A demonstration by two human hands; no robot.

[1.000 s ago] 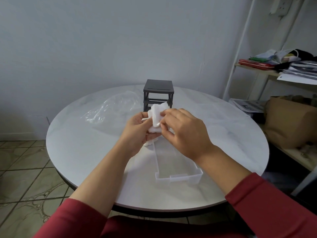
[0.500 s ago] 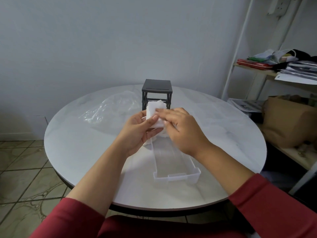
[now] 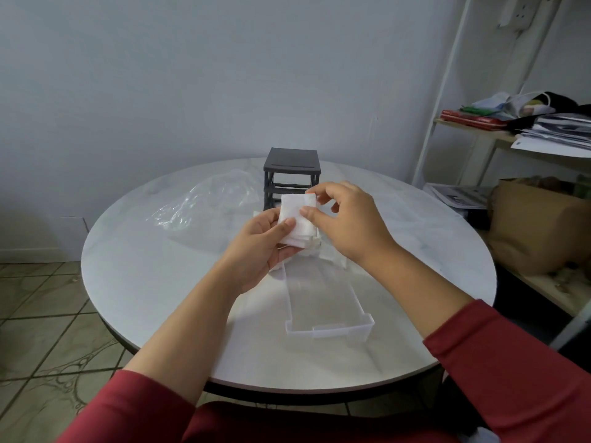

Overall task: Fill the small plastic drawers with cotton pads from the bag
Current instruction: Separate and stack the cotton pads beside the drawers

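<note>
Head view. Editor: Where were the pads?

Reporter: A stack of white square cotton pads (image 3: 295, 219) was held just in front of the dark grey plastic drawer frame (image 3: 291, 174). The left hand (image 3: 259, 247) cupped it, thumb on top. The right hand (image 3: 348, 225) pinched its upper edge.

Editor: Risks?

Reporter: Pads could have slipped and scattered if the pinch peeled several at once, missing the clear plastic drawer (image 3: 332, 330), which lay nearer the person than the frame.

Editor: Surroundings?

Reporter: A crumpled clear plastic bag (image 3: 208, 203) lay left of the frame on the round white marble table (image 3: 160, 266). A brown paper bag (image 3: 537, 225) sat far right. Only the hands hung over the drawer's far end.
</note>
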